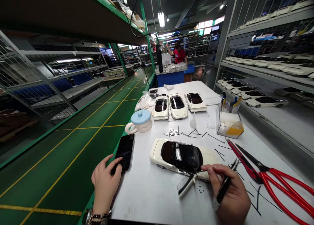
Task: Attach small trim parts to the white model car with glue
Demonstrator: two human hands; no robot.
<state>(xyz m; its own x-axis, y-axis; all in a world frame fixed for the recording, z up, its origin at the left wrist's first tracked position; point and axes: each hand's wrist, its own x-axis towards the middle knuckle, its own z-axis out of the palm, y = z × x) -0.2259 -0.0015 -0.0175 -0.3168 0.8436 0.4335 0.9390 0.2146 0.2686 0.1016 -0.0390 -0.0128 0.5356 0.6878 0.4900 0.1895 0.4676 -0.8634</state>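
Observation:
My left hand (108, 179) is at the table's left edge, fingers apart, the index finger over the dark screen of a smartphone (127, 149). A white model car (181, 154) with a black roof stands in front of me, its near door (187, 185) swung open. My right hand (229, 192) is closed around what looks like black tweezers (223, 190), their pointed tips up and away from the car. Thumb and forefinger of that hand meet at the car's windscreen corner; anything tiny between them is hidden. Black crumbs lie below the door.
Red-handled scissors (272, 176) and a red cutter (241, 158) lie at right among black strips (193, 133). Behind are a lidded mug (142, 121), several model cars (178, 105) and a clear box (230, 121). Racks (267, 67) flank the table; a person (180, 54) works beyond.

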